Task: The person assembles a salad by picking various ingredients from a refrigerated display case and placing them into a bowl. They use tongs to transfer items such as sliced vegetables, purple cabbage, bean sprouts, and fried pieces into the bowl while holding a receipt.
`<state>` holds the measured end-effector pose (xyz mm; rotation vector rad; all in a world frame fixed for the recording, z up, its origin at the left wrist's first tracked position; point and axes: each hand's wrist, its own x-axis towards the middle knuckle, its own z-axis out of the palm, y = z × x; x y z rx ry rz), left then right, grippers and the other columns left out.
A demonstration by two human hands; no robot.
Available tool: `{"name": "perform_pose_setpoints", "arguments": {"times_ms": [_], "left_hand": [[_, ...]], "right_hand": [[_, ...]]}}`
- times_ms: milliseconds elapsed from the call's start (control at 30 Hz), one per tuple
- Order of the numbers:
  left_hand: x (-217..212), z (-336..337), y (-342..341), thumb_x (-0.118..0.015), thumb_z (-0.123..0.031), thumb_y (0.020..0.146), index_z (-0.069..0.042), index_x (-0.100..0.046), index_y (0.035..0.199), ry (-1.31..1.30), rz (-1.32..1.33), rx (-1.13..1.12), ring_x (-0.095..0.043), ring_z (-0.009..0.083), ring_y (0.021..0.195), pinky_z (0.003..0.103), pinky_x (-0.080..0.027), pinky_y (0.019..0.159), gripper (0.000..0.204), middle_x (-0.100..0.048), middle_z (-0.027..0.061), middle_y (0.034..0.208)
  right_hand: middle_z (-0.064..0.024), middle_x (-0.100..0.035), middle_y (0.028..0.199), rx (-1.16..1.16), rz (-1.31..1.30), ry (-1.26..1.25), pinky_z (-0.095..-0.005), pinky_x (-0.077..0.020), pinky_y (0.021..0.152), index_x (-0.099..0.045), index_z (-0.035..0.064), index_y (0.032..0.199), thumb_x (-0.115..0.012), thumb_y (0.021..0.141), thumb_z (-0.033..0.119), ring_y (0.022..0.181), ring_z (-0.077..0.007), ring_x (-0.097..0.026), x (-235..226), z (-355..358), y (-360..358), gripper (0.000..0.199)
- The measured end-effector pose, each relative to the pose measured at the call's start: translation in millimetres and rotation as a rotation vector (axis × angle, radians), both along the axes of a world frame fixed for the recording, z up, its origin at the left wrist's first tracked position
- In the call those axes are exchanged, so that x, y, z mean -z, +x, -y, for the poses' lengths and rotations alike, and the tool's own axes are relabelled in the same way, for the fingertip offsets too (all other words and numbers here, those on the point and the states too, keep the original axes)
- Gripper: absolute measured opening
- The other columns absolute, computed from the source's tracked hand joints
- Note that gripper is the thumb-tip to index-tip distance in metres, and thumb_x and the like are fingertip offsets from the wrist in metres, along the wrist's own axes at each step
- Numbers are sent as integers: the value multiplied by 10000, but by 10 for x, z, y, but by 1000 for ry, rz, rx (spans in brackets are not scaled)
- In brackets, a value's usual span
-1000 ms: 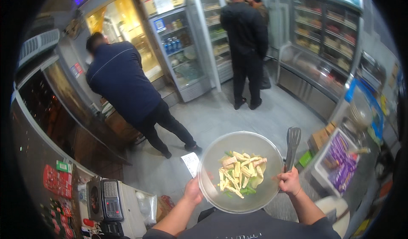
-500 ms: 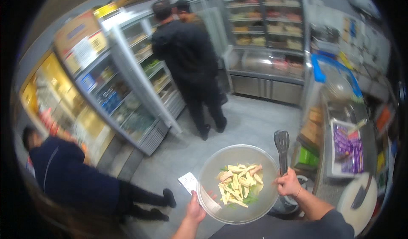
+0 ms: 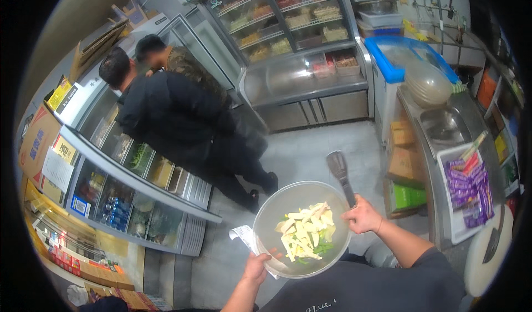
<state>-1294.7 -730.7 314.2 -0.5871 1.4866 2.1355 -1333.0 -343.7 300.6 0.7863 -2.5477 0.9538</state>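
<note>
A wide round metal bowl (image 3: pixel 270 223) is held out in front of me. Pale yellow strips of food (image 3: pixel 307 229) lie in it, with green leafy pieces (image 3: pixel 323 247) among them. My left hand (image 3: pixel 257 267) is closed on the bowl's left rim, and a white paper slip (image 3: pixel 244 235) is pinched there, partly behind the bowl. At the right rim, my right hand (image 3: pixel 363 215) is closed around dark slotted tongs (image 3: pixel 339 170), which point up and away from me. That hand also touches the bowl's edge.
A person in black (image 3: pixel 172 112) and another in camouflage (image 3: pixel 191 71) stand by an open fridge door (image 3: pixel 138 170). Ahead is a display fridge (image 3: pixel 305 110). On the right, a counter holds a sink (image 3: pixel 443 126), a white tray (image 3: pixel 460 231) of purple packets and a round board (image 3: pixel 490 251).
My view has turned right and tilted, so the fridges and people shift left. The person at lower left has mostly gone out of view. Both hands keep their hold on the bowl and tongs.
</note>
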Motion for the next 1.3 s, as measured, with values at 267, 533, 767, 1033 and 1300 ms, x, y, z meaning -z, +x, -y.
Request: {"name": "perform_pose_setpoints", "arguments": {"times_ms": [267, 533, 767, 1033, 1300], "left_hand": [[299, -419, -1399, -439, 101, 709, -21, -226, 1367, 14, 7, -195, -597, 422, 967, 563, -533, 844, 702, -473, 240, 1168], [996, -1069, -3609, -536, 64, 758, -76, -343, 1318, -113, 63, -118, -596, 329, 995, 452, -547, 752, 609, -535, 162, 1189], [856, -1808, -5707, -550, 47, 726, -105, -363, 1292, -55, 56, 42, -590, 296, 1011, 442, -536, 689, 616, -543, 129, 1174], [575, -2363, -7484, -515, 84, 758, -105, -372, 1317, -47, -19, -13, -587, 311, 1026, 452, -558, 740, 608, -531, 133, 1194], [352, -2420, -8072, -487, 65, 728, -51, -325, 1321, -174, 24, -411, -581, 366, 1023, 509, -534, 822, 625, -497, 199, 1182]], "right_hand": [[-170, -479, 1189, 63, 336, 485, -428, -540, 694, -732, 326, 894, -662, 630, 257, 858, -322, -627, -583, -322, -1349, 282], [-173, -559, 1060, 380, 479, 724, -462, -532, 720, -699, 213, 870, -650, 655, 241, 841, -351, -636, -351, -1312, -2640, 222], [-187, -680, 903, 1050, 957, 273, -429, -525, 790, -622, 75, 931, -689, 682, 233, 888, -376, -651, -168, -2113, -2976, 302], [-224, -622, 940, 993, 875, 191, -436, -530, 762, -607, 88, 1023, -720, 624, 229, 862, -393, -636, 336, -2788, -4965, 438], [-110, -603, 966, 125, 598, 768, -420, -547, 756, -690, 147, 746, -682, 610, 193, 953, -312, -607, 641, -3346, -8402, 144]]}}
